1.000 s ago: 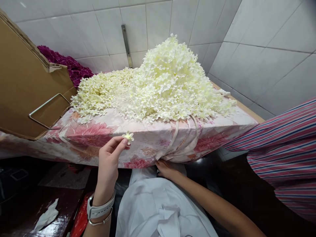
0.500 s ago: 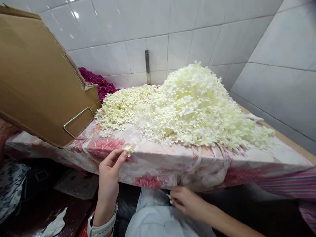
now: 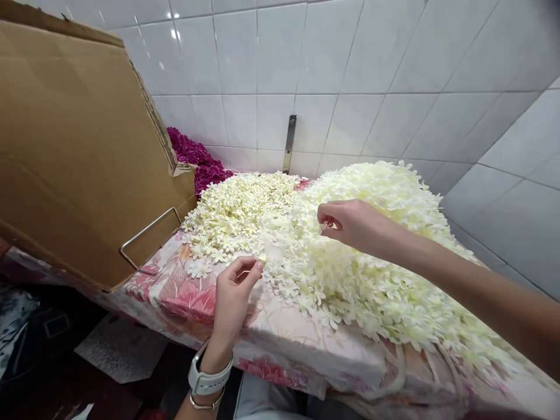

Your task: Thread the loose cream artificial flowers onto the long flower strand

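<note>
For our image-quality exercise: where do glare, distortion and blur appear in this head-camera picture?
Head view: bright glare spots on the wall tiles; tile lines bow and splay toward the edges, a wide-angle effect; the right hand and left hand look sharp; lighting is even, shadows soft.

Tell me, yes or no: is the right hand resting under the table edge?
No: the right hand is raised over the pile of cream flowers, fingertips pinched at its top.

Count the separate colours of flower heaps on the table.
2. A big cream heap covers most of the floral cloth, under both hands. A smaller purple heap lies at the back by the cardboard; part of it may be hidden behind.
</note>
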Demonstrator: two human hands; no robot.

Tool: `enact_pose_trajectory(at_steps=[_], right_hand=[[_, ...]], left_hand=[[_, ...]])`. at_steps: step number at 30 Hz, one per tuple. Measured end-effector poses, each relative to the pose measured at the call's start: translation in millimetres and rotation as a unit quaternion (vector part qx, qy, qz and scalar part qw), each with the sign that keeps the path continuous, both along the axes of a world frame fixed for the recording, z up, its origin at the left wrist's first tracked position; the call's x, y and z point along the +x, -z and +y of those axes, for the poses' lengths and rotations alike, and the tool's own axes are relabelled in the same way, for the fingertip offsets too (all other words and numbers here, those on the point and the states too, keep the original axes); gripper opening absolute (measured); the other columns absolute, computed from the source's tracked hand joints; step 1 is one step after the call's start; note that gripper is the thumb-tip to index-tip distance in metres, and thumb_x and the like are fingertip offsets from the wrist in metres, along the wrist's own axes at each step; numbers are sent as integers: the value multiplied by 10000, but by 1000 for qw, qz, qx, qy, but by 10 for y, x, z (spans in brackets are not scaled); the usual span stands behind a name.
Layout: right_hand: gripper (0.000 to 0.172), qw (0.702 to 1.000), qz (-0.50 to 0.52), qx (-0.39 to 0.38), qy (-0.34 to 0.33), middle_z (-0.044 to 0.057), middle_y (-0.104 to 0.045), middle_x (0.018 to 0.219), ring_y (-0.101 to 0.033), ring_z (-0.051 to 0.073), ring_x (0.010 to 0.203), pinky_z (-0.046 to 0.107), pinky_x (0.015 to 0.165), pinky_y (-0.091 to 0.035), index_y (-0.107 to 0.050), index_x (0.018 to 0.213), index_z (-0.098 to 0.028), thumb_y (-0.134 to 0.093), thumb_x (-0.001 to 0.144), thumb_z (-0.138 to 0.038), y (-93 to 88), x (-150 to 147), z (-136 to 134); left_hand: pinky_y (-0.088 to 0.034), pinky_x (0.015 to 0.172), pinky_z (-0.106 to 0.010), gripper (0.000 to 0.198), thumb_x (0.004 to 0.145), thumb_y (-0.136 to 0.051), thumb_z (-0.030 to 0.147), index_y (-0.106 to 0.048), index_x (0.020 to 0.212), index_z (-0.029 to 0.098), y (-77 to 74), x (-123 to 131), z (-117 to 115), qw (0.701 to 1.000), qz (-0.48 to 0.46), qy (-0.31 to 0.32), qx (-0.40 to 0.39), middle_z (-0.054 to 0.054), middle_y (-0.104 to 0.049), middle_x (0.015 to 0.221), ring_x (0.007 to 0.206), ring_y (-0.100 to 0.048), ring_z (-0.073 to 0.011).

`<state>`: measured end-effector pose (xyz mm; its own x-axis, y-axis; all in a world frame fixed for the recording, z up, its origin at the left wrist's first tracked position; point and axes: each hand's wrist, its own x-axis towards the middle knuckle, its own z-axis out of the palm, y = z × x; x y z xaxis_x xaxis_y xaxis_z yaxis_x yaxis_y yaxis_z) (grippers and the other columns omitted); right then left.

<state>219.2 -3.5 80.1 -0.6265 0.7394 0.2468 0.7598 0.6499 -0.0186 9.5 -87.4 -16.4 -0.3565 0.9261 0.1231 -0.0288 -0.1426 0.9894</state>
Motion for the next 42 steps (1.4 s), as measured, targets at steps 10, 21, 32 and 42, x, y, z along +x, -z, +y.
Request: enact_pose_trajectory(at_steps=[10, 21, 32, 42], right_hand=[[131, 997, 14, 44, -53, 52, -616, 877, -564, 134, 600, 213, 436, -382, -574, 850, -185, -614, 788, -77, 72, 115, 75], [180, 954, 270, -74, -110, 10, -563, 716, -506, 92, 564, 188, 477, -366, -548, 830, -160, -475, 952, -271, 662, -110, -570], [221, 936, 294, -161, -103, 12, -608, 685, -559, 118, 600, 211, 552, -399, -597, 779, -172, -483, 944, -262, 599, -57, -483], [126, 949, 291, -22, -120, 59, -586, 795, -556, 130, 663, 216, 563, -427, -571, 874, -152, -457, 899, -103, 682, -138, -586]], left_hand=[[-475, 621, -204, 132, 684, -704, 293, -655, 670, 171, -6, 57, 76, 999, 21, 16, -18, -7, -653, 681, 667, -606, -142], [-402, 515, -182, 172, 594, -784, 257, -658, 568, 142, 12, 304, 104, 970, -79, 204, -106, 18, -592, 539, 517, -508, -83], [-483, 563, -227, 204, 640, -756, 353, -731, 648, 151, 14, 290, 100, 960, -88, 234, -128, -34, -666, 596, 569, -596, -136], [-491, 598, -208, 149, 695, -709, 304, -712, 666, 158, 44, 355, 56, 982, -42, 166, -85, -20, -671, 624, 603, -602, -131]])
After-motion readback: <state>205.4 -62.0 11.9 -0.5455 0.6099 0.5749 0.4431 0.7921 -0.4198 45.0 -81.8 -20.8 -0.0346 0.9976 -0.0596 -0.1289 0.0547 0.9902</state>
